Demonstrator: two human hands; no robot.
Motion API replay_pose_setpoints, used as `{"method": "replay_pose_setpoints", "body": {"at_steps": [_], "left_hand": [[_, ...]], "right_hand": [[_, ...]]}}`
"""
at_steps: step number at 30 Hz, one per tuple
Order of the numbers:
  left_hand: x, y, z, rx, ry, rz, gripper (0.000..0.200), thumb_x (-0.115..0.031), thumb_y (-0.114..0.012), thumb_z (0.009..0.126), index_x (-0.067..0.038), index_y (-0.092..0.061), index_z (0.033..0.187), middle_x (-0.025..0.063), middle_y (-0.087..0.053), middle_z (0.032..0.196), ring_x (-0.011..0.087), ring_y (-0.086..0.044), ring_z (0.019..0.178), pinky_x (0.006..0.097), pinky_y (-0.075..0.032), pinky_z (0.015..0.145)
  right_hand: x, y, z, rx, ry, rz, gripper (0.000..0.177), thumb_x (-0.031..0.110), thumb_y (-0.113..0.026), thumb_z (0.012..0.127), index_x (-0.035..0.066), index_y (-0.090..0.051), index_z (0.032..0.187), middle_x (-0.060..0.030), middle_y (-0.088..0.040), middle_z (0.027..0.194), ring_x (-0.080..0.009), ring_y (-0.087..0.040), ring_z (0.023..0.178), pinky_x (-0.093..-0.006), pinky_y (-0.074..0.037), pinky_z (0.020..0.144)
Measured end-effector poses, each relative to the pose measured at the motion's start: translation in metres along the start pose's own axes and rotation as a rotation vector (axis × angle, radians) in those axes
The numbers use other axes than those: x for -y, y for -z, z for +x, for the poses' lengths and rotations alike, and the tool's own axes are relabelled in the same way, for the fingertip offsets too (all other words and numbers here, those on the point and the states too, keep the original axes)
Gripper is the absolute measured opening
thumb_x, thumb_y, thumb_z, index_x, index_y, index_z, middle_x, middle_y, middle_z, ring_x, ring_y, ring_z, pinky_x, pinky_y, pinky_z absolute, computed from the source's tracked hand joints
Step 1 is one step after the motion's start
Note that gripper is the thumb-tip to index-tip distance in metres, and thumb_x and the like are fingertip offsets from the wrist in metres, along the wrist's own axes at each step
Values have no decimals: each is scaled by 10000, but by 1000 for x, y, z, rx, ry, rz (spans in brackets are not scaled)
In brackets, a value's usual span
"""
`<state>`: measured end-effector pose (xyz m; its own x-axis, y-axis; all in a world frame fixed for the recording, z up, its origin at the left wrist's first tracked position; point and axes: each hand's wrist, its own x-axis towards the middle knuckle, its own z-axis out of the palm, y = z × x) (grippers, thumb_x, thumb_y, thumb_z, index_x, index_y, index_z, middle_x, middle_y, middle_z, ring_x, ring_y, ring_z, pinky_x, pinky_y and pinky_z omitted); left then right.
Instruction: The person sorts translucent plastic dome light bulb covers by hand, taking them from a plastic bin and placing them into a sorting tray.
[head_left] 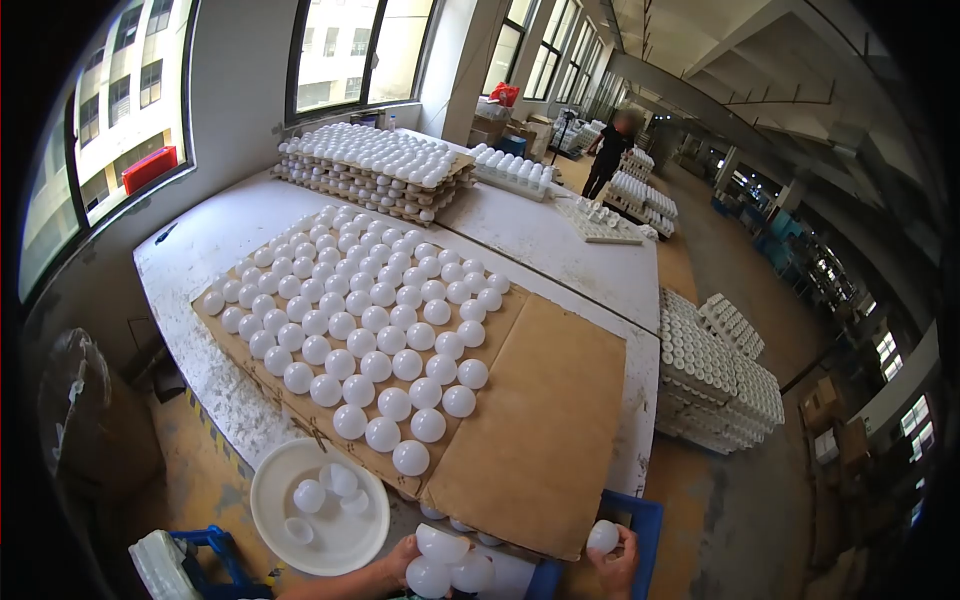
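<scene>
At the bottom of the head view, my left hand [401, 556] is closed around a cluster of white bulb globes [441, 545]; three show, and its fingers are mostly hidden behind them. To the right, my right hand [618, 567] grips a single white bulb globe [603, 537] above a blue crate [648, 530]. Between the hands is the near edge of a brown cardboard sheet [540, 420], whose left part carries rows of white globes [375, 320]. A few more globes are partly visible under the sheet's near edge.
A white tub [263, 505] with several globes and clear cups stands left of my left hand. Stacked cardboard layers of globes [370, 160] sit at the table's back. More stacked trays [715, 370] stand to the right. Farther off, a person [608, 155] stands in the aisle.
</scene>
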<state>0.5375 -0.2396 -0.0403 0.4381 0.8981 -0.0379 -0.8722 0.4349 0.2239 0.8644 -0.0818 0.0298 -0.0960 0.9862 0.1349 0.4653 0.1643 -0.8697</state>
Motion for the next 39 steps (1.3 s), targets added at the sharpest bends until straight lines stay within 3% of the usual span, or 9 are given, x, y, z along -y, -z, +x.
{"method": "replay_pose_setpoints", "body": {"at_steps": [2,4,14,18,22,26,31,37,39], "left_hand": [[1,6,-7,-78,-32,33,1053,-655,-715,646,32,-362,1361,255,-434,1328,448,-522,1109,579,-543,767],[-1,5,-8,-77,-46,49,1050,-654,-714,648,33,-363,1360,254,-435,1327,447,-524,1107,581,-543,765],[-16,-18,-33,-190,-170,160,1028,-645,-706,665,41,-369,1352,245,-449,1316,440,-536,1089,594,-540,750],[-15,-12,-42,-245,-229,150,1021,-643,-704,670,44,-371,1350,242,-454,1313,438,-540,1083,597,-539,746],[-23,-4,-54,-175,-317,-5,959,-575,-701,722,35,-346,1371,223,-469,1312,412,-559,1075,618,-519,789],[-28,9,-55,-142,-326,-4,957,-570,-704,724,33,-340,1372,219,-484,1290,419,-591,1009,594,-525,795],[-36,12,-62,-151,-346,103,948,-589,-683,731,50,-358,1350,215,-528,1224,421,-608,968,537,-541,774],[7,84,-103,-653,-621,221,892,-563,-661,765,51,-370,1342,229,-548,1192,402,-621,949,516,-547,764],[-6,58,-98,-583,-577,158,863,-551,-654,776,52,-387,1331,227,-558,1181,389,-624,945,512,-547,763]], "right_hand": [[-93,14,-2,-286,163,-565,664,184,-823,581,29,-530,1156,-160,-582,1014,-344,-569,956,-447,-465,839],[-214,36,-23,18,284,-876,636,179,-800,588,17,-527,1139,-193,-575,1013,-398,-551,937,-484,-458,832],[-346,16,-19,-26,291,-983,678,279,-805,656,83,-523,1240,-239,-569,1139,-442,-525,1045,-523,-438,884],[-206,18,11,-7,-64,-773,584,165,-773,623,15,-527,1131,-195,-575,1024,-375,-561,947,-453,-460,843],[-64,-12,97,-221,93,-266,553,149,-744,709,12,-501,1186,-145,-586,1095,-218,-614,944,-340,-505,788],[30,-104,180,46,244,-145,591,168,-758,684,39,-511,1205,-157,-581,1077,-272,-609,911,-375,-508,775],[66,-240,293,120,470,-377,592,259,-767,689,56,-536,1196,-181,-582,1126,-345,-581,1017,-413,-483,849],[72,-334,351,202,446,-478,674,321,-723,714,12,-503,1272,-214,-596,1152,-336,-586,1043,-406,-476,877],[90,-327,340,236,164,-258,654,283,-696,746,-2,-485,1295,-203,-606,1162,-303,-615,1002,-391,-487,852]]}}
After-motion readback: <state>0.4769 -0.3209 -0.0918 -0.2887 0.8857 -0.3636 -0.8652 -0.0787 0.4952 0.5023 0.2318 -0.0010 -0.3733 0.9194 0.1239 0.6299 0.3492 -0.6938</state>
